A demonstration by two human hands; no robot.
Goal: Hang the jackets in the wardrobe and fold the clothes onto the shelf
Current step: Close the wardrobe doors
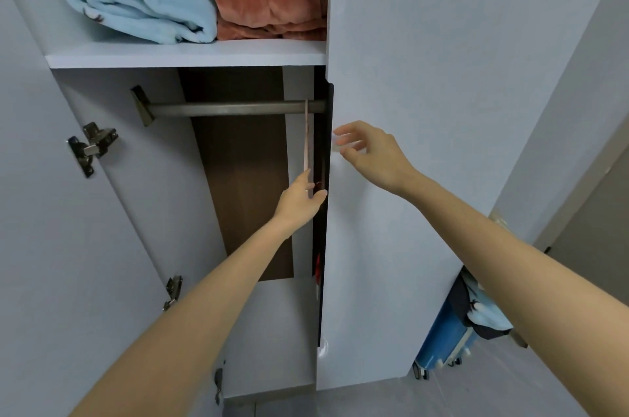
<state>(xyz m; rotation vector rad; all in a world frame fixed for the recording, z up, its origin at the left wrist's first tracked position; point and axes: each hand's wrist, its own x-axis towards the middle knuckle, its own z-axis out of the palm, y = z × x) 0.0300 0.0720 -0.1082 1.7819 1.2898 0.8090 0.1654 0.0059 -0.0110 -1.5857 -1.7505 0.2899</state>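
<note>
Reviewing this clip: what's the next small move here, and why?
Probably the right hand closes on the clear knob and pulls the right door open: it covers the end of the rail where the left hand is at the hanger.
</note>
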